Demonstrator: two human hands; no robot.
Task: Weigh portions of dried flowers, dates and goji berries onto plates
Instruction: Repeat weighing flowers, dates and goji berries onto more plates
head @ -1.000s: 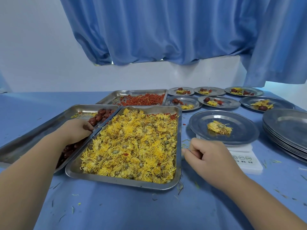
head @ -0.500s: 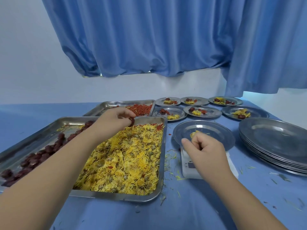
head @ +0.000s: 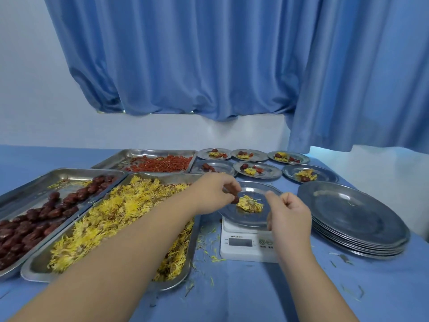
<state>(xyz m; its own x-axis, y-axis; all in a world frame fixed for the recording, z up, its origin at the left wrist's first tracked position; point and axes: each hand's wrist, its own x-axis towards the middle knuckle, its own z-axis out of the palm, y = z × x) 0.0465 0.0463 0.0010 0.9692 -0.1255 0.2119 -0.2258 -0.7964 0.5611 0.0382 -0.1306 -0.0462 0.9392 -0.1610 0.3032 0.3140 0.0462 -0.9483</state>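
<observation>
Nearest: flower tray (head: 34,268) at front left, heaped with yellow dried flowers (head: 120,212); loose petals scattered on blue table (head: 243,296). Left forearm crossing over that tray. Date tray (head: 14,194) just left of it, dates (head: 34,219) piled along near side. White scale (head: 246,245) right of flower tray, display unreadable. Plate (head: 246,219) sitting on scale, small flower clump (head: 250,204) in its middle. Left hand (head: 216,194) over plate's left edge, fingers pinched on a dark red date (head: 235,200) touching or just above the clump's left side. Right hand (head: 290,214) at plate's right rim, fingers curled loosely, nothing visibly held. Stack of empty plates (head: 352,217) right of scale. Further back: goji tray (head: 120,156) with goji berries (head: 162,164), then six filled plates (head: 257,169) in two rows. Blue curtain (head: 209,54) behind.
</observation>
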